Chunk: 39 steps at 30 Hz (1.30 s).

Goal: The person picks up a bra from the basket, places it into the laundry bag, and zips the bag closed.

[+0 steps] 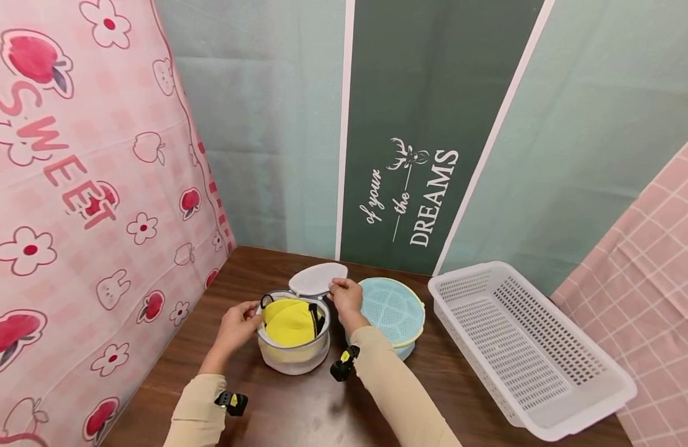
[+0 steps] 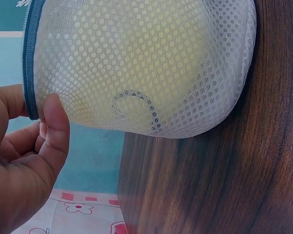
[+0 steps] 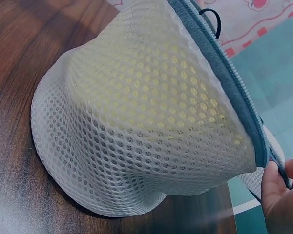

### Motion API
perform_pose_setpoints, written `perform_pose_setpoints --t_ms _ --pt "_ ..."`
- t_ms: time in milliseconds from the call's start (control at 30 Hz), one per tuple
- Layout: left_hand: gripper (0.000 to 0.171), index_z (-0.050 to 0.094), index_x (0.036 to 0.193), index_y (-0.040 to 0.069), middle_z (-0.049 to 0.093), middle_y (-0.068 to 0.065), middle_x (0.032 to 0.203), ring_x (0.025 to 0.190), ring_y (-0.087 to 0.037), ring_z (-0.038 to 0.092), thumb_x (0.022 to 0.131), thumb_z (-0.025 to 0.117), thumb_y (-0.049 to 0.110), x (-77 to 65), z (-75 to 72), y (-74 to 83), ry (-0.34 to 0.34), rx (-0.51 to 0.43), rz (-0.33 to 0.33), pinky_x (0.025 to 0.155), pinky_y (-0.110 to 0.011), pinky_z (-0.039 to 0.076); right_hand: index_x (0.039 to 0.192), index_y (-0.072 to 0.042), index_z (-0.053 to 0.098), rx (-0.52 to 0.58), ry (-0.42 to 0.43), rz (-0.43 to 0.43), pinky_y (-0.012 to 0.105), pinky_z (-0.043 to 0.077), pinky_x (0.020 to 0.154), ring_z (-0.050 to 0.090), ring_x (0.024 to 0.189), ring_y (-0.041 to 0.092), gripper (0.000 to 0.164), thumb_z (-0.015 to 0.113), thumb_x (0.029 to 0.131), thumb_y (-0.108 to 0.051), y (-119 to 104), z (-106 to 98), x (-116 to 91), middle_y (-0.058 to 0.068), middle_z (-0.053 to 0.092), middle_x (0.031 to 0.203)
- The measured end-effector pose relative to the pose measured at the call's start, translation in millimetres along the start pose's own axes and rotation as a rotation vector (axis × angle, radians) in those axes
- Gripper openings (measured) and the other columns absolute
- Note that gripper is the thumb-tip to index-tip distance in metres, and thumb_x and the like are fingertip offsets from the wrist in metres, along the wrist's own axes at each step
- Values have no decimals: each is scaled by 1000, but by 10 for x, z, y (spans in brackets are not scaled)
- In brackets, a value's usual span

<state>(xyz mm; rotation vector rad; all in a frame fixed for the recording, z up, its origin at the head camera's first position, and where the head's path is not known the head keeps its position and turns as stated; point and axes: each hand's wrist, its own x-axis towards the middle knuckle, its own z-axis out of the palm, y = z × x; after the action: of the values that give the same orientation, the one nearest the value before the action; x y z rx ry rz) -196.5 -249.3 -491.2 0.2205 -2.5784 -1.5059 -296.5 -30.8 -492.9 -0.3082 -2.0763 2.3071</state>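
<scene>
A round white mesh laundry bag (image 1: 295, 362) with a grey zip stands on the table, its lid (image 1: 316, 279) flipped up at the back. Inside it lies a yellow fabric piece (image 1: 290, 321) with black edging and a thin black loop. The left hand (image 1: 236, 324) pinches the zipped rim between thumb and finger, as the left wrist view shows up close. At the lid's right edge, by the hinge side, the right hand (image 1: 347, 300) pinches the zipped border. Through the mesh in the right wrist view, the yellow fabric (image 3: 151, 83) shows faintly.
A blue round mesh bag (image 1: 391, 310) with yellow trim stands just right of the white one, partly behind the right forearm. Farther right is a white perforated plastic basket (image 1: 489, 372). Printed cloths (image 1: 266, 136) hang behind and at both sides of the brown wooden table (image 1: 299, 410).
</scene>
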Motion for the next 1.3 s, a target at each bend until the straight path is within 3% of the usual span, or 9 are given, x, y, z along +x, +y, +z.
perform_pose_setpoints --t_ms 200,367,467,700,867,1000,1300 --pt "34 59 115 -10 53 -8 79 66 -16 51 82 56 -1 -16 3 5 -6 -31 -13 54 -32 52 96 10 60 62 9 16 27 52 62 58 65 15 14 61 82 10 -22 -10 -17 17 61 85" --pt "32 60 114 -9 52 -9 80 65 -15 52 82 55 -2 -31 -6 26 16 -77 -10 55 -34 52 111 7 44 165 0 30 26 52 59 58 61 15 38 63 79 13 -54 -22 -22 14 57 79" --pt "31 60 113 -9 52 -10 81 62 -15 53 83 55 -3 -37 -11 36 33 -123 -13 54 -34 52 118 8 42 175 -16 37 27 52 61 60 63 16 46 64 78 13 -68 -42 -20 14 59 82" --pt "31 61 111 -9 53 -10 79 54 -14 54 83 54 -1 -57 -13 52 63 -150 5 52 -36 51 104 12 57 182 -28 12 28 53 62 63 66 17 27 63 78 13 -79 -89 -20 23 63 86" --pt "28 61 108 -12 55 -10 73 50 -14 53 84 53 1 -59 -8 24 87 -149 52 49 -34 50 98 12 59 208 -16 -19 28 53 61 61 62 16 21 62 78 13 -108 -113 -13 18 61 77" --pt "26 61 109 -10 57 -12 75 51 -15 54 89 54 5 -59 -14 23 75 -155 32 51 -34 50 96 12 60 197 -1 -58 28 53 60 61 61 15 18 62 78 12 -147 -130 -16 10 58 73" --pt "26 61 111 -9 59 -17 80 53 -16 55 92 55 8 -56 -34 78 59 -177 6 53 -34 51 90 10 61 169 21 -159 28 53 61 60 63 15 12 64 78 11 -205 -131 -69 10 56 73"
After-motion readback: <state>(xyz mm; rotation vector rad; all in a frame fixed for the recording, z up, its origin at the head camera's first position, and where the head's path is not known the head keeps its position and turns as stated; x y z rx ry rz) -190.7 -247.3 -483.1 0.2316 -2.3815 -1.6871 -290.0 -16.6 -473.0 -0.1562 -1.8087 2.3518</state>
